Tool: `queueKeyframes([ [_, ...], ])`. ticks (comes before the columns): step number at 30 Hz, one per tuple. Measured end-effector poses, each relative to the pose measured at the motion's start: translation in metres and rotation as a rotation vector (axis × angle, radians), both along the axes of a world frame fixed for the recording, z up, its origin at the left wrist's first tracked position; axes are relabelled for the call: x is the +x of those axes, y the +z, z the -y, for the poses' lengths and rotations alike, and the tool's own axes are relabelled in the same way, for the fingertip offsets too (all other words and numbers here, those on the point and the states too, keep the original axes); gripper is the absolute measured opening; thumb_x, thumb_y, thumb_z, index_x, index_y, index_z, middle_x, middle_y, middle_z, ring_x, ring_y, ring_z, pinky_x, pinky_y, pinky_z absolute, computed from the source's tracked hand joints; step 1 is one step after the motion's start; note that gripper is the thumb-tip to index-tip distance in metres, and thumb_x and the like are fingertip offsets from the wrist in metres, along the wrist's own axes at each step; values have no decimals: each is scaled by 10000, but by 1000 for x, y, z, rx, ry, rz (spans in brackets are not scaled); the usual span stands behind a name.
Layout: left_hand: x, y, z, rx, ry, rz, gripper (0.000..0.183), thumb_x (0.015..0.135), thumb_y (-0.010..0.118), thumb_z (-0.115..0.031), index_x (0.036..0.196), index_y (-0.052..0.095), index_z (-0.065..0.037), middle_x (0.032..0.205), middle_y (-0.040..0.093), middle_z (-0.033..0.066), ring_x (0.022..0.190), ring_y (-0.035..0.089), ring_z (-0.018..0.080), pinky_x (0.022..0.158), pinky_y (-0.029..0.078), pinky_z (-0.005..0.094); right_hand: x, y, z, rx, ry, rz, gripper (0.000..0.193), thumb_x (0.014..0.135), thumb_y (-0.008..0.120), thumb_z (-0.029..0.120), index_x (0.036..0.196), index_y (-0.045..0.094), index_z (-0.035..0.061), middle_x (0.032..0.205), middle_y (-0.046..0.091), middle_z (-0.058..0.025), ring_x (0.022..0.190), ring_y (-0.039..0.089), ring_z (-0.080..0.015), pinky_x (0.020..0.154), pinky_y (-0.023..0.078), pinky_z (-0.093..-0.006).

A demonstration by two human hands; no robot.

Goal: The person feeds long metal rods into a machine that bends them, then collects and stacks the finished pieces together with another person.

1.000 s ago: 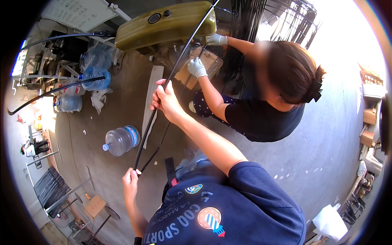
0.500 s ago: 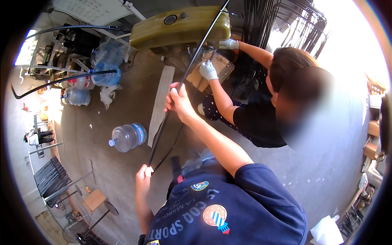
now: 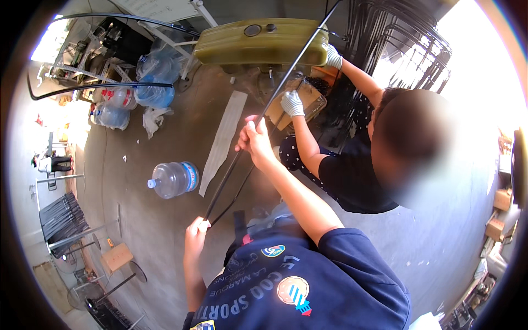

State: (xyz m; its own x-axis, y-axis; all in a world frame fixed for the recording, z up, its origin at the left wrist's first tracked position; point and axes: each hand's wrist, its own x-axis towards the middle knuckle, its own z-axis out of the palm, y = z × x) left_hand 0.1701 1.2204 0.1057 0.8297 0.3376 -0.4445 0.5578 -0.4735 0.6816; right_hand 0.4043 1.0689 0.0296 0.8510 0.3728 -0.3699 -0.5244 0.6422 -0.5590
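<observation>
From the head view I watched my right hand (image 3: 254,140) close around a long black rod (image 3: 275,93), its fingers wrapped tight about the shaft roughly at mid-length. My left hand (image 3: 196,226) gripped the rod's lower end, fingers curled shut on it near my chest. Held at two places well apart, the rod stayed steady and slanted, which I judged was the reason for the wide grip: it ran up past an olive-yellow tank (image 3: 263,43) toward the top of the frame.

A second person crouched across from me. Their white-gloved hand (image 3: 292,103) rested just beside the rod over a brownish box-like thing (image 3: 308,99), and their other gloved hand (image 3: 333,56) reached to the tank's right end, seemingly bracing it. A thinner dark strip (image 3: 242,181) hung beneath the rod; I could not tell whether it was joined to it.

On the concrete floor (image 3: 137,231) lay a large clear water bottle (image 3: 173,179) on its side, near a pale flat strip (image 3: 223,140). More bottles (image 3: 154,82) stood farther off.

The rod's upper tip was cut off by the frame edge, the tank's underside was shadowed, and the black wire racks (image 3: 396,38) were washed out by glare.
</observation>
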Motion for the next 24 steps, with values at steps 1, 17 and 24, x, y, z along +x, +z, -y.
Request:
queueKeyframes([
  [1, -2, -2, -1, 11, 0, 1, 183, 810, 451, -154, 705, 504, -15, 548, 378, 7, 524, 348, 72, 476, 288, 237, 0, 1, -1, 0, -2, -12, 88, 928, 337, 181, 986, 322, 117, 635, 360, -32, 460, 360, -135, 489, 434, -319],
  [17, -7, -3, -9, 4, -20, 27, 286, 841, 499, -268, 691, 505, -24, 548, 417, 28, 521, 376, 99, 489, 310, 258, -3, 6, 3, 42, -42, -43, 50, 926, 354, 175, 955, 355, 134, 609, 328, -15, 486, 342, -132, 504, 399, -328],
  [24, 1, -2, -4, 43, -12, 44, 306, 836, 499, -277, 673, 496, -17, 555, 438, 47, 531, 402, 123, 507, 340, 271, 5, 5, 3, 23, -66, -42, 72, 920, 380, 197, 900, 342, 140, 596, 312, -5, 468, 325, -128, 470, 387, -315],
])
